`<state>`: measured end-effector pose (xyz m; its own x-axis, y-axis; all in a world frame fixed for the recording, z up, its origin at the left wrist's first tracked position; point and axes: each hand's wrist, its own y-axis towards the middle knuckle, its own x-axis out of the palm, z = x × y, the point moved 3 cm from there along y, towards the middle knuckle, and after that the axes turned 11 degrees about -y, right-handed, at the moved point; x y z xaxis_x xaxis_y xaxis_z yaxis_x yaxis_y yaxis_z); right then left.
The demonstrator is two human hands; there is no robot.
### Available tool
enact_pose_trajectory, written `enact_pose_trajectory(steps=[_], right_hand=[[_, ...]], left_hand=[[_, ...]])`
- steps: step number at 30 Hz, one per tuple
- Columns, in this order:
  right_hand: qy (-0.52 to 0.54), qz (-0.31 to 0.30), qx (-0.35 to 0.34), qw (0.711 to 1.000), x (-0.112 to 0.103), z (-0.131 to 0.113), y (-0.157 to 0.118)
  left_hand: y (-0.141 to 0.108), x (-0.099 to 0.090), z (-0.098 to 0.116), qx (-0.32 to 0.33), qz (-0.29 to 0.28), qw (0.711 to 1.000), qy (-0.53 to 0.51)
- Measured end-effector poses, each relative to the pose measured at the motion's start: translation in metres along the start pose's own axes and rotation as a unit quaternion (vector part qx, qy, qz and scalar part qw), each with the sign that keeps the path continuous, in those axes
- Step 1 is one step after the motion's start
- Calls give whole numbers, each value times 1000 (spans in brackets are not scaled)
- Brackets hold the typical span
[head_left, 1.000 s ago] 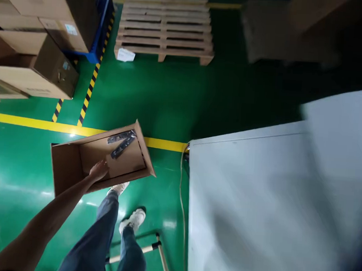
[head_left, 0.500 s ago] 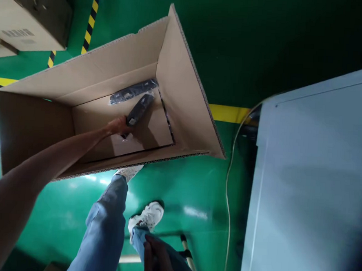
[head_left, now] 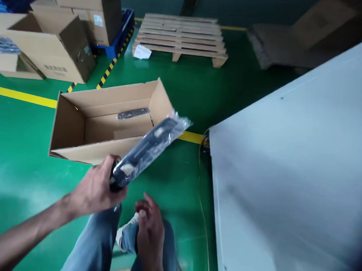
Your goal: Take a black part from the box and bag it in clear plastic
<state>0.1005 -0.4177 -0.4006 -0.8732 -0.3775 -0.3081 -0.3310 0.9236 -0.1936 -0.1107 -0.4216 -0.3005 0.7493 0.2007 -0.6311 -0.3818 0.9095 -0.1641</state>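
Above an open cardboard box (head_left: 97, 151), a plastic-wrapped dark part (head_left: 146, 149) gripped at one end by the outstretched left hand (head_left: 96, 187), fingers closed, right hand (head_left: 151, 232) empty, half-curled over the lap.

Dimly lit, pale glare on green floor (head_left: 17, 154) at left, near-black upper right corner, soft shadows across white panel (head_left: 273, 170), slight motion blur, dark smudge at lower right edge

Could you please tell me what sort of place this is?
Probably a warehouse or factory floor: the wooden pallet, stacked cardboard boxes and black-and-yellow floor marking suggest it.
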Motion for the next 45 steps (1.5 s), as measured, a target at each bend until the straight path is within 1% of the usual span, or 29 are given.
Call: enact_pose_trajectory(steps=[2,3,5,6,7,9,11,12,13,14,16,17,18,20,24,26,28,33,35,40,43,45], right_hand=[[71,10,-36,997,3,-37,-12],[88,17,-42,995,4,-53,-20],[85,19,-39,995,6,-75,-41],[71,14,-38,997,8,-81,-53],[54,5,-40,998,9,-85,-66],[20,-15,-51,998,10,-86,-92],[-24,-22,-71,997,9,-82,-114],[-51,-17,-88,995,7,-80,-122],[-82,-9,-107,991,5,-78,-129],[-114,4,-129,985,3,-78,-133],[-172,32,-171,970,-2,-81,-139],[-192,42,-188,962,-5,-84,-140],[-202,50,-201,957,-7,-87,-140],[-199,79,-214,953,-13,-96,-139],[-160,163,-187,955,-23,-110,-136],[-153,175,-178,956,-25,-114,-132],[-152,177,-173,957,-25,-115,-129],[-176,215,-174,945,-28,-112,-126],[-181,215,-177,943,-30,-111,-126],[-155,179,-161,958,-32,-109,-127],[-157,188,-146,959,-34,-108,-129],[-152,203,-122,960,-37,-106,-129]], left_hand=[[-66,16,-5,-15,-1,999,-44],[-95,23,-9,-30,5,998,-57],[-145,32,-18,-66,12,994,-91],[-165,33,-21,-81,7,990,-119],[-181,34,-22,-92,-5,983,-156],[-205,32,-23,-94,-45,963,-249],[-220,31,-22,-88,-85,937,-328],[-226,31,-23,-94,-92,928,-350],[-232,32,-25,-108,-84,923,-359],[-237,35,-28,-128,-64,923,-356],[-248,40,-33,-167,-11,930,-327],[-252,43,-33,-179,7,934,-309],[-255,46,-32,-182,15,938,-294],[-259,49,-26,-164,13,945,-281],[-258,47,-9,-117,-3,951,-286],[-257,47,-3,-110,-15,952,-285],[-257,48,0,-108,-15,955,-276],[-259,53,-3,-111,-12,963,-247],[-259,55,-3,-108,-17,962,-248],[-259,55,-2,-105,-24,966,-234],[-259,54,-4,-108,-12,969,-221],[-261,54,-8,-121,-5,964,-236]])
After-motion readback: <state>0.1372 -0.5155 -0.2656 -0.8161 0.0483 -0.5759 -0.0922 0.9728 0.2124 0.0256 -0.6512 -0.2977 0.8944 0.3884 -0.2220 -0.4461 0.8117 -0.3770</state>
